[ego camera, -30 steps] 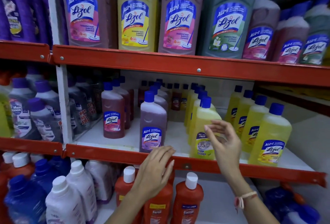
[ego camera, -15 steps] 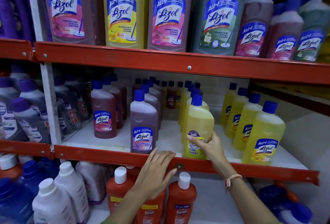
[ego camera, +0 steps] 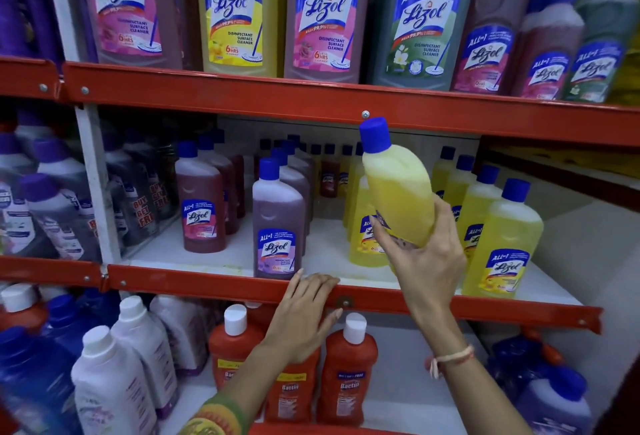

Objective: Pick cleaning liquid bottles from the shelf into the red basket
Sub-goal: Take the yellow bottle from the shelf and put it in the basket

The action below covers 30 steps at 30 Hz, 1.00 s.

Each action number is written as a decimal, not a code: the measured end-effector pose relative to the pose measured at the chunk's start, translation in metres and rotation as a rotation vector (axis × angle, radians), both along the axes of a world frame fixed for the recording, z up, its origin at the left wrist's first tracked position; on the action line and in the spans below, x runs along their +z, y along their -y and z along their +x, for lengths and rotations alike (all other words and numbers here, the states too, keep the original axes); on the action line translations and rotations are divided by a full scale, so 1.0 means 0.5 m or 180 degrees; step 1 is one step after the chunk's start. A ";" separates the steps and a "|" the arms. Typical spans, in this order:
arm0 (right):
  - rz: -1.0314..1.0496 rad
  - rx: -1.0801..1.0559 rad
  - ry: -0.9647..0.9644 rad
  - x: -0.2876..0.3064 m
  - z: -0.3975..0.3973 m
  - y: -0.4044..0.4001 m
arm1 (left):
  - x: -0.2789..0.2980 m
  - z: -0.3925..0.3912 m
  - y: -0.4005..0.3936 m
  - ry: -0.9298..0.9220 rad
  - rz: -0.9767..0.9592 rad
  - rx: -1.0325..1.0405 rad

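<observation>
My right hand (ego camera: 424, 261) grips the lower part of a yellow cleaning liquid bottle (ego camera: 398, 188) with a blue cap, lifted off the middle shelf (ego camera: 207, 285) and tilted left, its cap near the upper shelf's red edge. My left hand (ego camera: 304, 313) rests flat on the middle shelf's red front rail, holding nothing. More yellow bottles (ego camera: 502, 240) stand to the right on that shelf, and a purple bottle (ego camera: 277, 223) and a maroon bottle (ego camera: 201, 199) stand to the left. A red rim at the bottom edge (ego camera: 329, 430) may be the basket.
Large Lizol bottles (ego camera: 239, 12) fill the upper shelf. Orange Bactin bottles (ego camera: 349, 369) and white bottles (ego camera: 110, 382) stand on the lower shelf. Grey-purple bottles (ego camera: 52, 213) fill the bay to the left, behind a white upright post (ego camera: 93, 178).
My right hand closed on the front yellow bottle and lifted it up off the middle shelf, tilting it. My left hand stayed on the red rail.
</observation>
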State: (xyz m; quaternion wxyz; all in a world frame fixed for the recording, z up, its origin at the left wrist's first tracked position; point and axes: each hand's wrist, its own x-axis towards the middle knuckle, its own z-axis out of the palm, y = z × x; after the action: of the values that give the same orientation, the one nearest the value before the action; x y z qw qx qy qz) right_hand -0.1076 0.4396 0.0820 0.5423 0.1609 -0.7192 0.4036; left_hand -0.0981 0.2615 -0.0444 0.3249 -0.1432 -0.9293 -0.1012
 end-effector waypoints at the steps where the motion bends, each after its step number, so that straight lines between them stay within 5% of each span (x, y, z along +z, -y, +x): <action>1: -0.0003 -0.0067 -0.0078 0.003 0.015 -0.002 | -0.001 0.000 -0.001 0.0001 0.0000 0.0010; 10: 0.0238 -0.0397 -0.0313 -0.002 0.084 -0.015 | -0.002 0.003 -0.003 0.0065 -0.0002 0.0052; 20: -0.1393 0.3904 0.1759 0.028 0.069 -0.030 | -0.012 -0.007 0.005 0.0120 -0.0089 0.0074; 26: -0.1163 0.5492 0.2631 -0.005 0.046 -0.023 | -0.011 -0.008 0.005 0.0125 -0.0088 0.0037; 30: -0.0988 0.5654 0.2740 -0.012 0.053 -0.019 | -0.014 -0.008 0.005 0.0188 -0.0137 0.0056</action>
State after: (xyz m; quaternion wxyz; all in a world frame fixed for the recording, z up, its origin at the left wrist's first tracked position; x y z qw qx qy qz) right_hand -0.0809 0.4491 0.0760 -0.2477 0.4077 -0.4126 0.7760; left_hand -0.1022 0.2587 -0.0511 0.2951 -0.1388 -0.9417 -0.0824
